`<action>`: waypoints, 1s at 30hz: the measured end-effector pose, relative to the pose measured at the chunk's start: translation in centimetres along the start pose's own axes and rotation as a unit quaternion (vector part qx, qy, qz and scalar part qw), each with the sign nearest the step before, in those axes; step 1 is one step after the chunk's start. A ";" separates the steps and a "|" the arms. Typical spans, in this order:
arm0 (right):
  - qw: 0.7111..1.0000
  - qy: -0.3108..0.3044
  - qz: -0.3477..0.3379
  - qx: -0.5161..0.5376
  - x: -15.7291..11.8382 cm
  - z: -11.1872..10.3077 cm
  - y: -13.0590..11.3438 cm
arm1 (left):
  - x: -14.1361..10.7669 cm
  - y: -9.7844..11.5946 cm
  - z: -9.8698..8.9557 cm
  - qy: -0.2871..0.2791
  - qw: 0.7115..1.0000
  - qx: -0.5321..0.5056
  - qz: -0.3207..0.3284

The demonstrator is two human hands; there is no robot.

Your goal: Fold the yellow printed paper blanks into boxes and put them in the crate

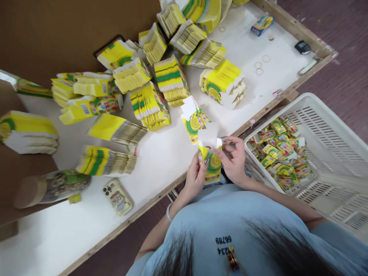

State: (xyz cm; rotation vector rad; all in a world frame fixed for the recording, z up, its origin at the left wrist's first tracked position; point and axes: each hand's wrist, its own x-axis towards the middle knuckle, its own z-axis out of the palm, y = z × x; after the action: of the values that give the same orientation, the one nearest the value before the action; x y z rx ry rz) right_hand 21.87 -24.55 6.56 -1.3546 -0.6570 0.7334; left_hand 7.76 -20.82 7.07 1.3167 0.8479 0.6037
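A yellow and green cardboard box (213,165) with its white top flap raised is held close to my body, past the table's front edge. My left hand (196,174) grips its left side, thumb on the front. At the upper right corner, the fingers of my right hand (233,159) are bent and pinch the box's edge or side flap. What lies inside the box is hidden. Just beyond it, a flat carton (194,119) of the same print lies on the white table (172,153).
Bundles of folded cartons (151,105) cover the table's middle and back. A white plastic basket (333,134) with many small yellow packs (280,149) stands at the right. A phone (117,196), a jar (61,186), rubber bands (259,71) and a blue box (262,24) lie around.
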 end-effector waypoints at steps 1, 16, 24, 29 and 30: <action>1.000 -0.003 -0.022 -0.009 0.0 -0.2 0.1 | -0.2 -0.2 0.0 0.010 1.000 -0.012 -0.003; 0.978 -0.130 -0.114 -0.112 -0.6 -3.7 -0.7 | -1.3 0.5 -1.4 -0.076 0.996 -0.007 0.042; 0.912 -0.351 -0.161 -0.135 0.3 -6.4 -1.5 | -0.8 1.4 -1.8 -0.057 0.997 0.056 0.021; 0.924 -0.351 0.141 -0.051 -0.3 -5.2 -3.0 | -0.8 1.8 -1.7 -0.032 0.994 0.107 0.019; 0.923 -0.347 0.162 -0.038 -0.3 -5.0 -3.1 | -0.8 1.9 -1.6 -0.028 0.994 0.108 0.016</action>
State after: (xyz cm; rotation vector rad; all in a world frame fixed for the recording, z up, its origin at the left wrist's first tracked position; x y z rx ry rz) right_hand 25.89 -28.11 9.14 -1.2767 -1.0339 1.5048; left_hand 6.17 -20.17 8.99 1.5381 0.8656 0.5081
